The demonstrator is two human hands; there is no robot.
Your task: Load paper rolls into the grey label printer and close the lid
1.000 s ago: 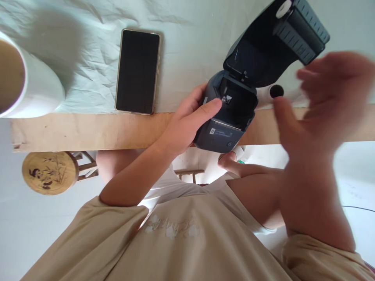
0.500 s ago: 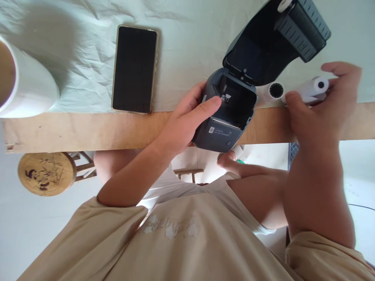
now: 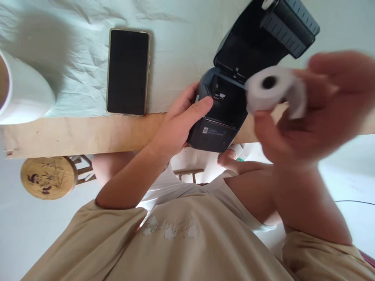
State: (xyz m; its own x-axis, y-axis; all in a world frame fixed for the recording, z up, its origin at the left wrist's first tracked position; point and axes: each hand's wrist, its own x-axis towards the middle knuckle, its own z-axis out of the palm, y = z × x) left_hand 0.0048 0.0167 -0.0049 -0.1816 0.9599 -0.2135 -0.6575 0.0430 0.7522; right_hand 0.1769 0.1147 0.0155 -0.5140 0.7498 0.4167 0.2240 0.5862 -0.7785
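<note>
I see the left hand (image 3: 183, 121) gripping a boxy, dark grey plastic printer (image 3: 215, 139), its lid open, over the front edge of a cloth-covered wooden tabletop (image 3: 88, 134); the right hand (image 3: 319, 121) holds a white paper roll (image 3: 283, 82) close by.

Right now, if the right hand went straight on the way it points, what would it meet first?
Probably the open dark device, with the white roll in the right hand leading; depth is unclear from this one view, so it might pass above.
</note>
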